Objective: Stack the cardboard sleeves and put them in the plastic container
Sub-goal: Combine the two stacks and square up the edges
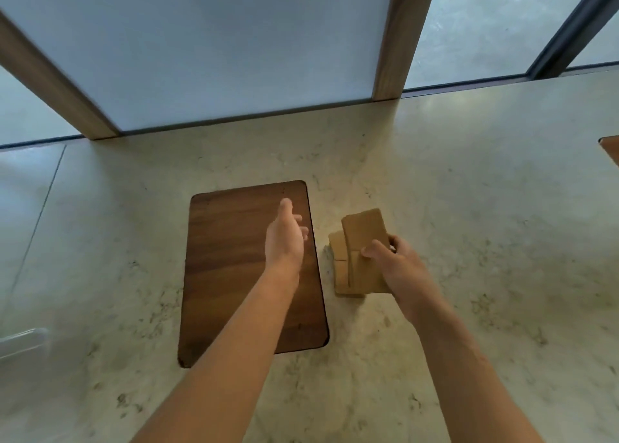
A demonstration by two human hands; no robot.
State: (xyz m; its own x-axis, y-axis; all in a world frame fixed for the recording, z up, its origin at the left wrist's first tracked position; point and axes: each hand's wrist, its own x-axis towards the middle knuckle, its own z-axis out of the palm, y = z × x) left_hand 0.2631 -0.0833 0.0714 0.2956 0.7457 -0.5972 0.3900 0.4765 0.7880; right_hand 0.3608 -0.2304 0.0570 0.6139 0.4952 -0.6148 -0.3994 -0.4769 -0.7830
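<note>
A small pile of flat brown cardboard sleeves lies on the marble counter just right of a dark wooden board. My right hand grips one cardboard sleeve by its near end, tilted up above the pile. My left hand hovers over the board's right side, fingers apart and empty, palm turned toward the sleeves. A blurred clear plastic container shows at the far left edge, only partly in view.
The dark wooden board lies flat in the middle of the marble counter. Frosted glass panels with wooden posts stand along the counter's back edge. Another brown wooden corner pokes in at the right edge.
</note>
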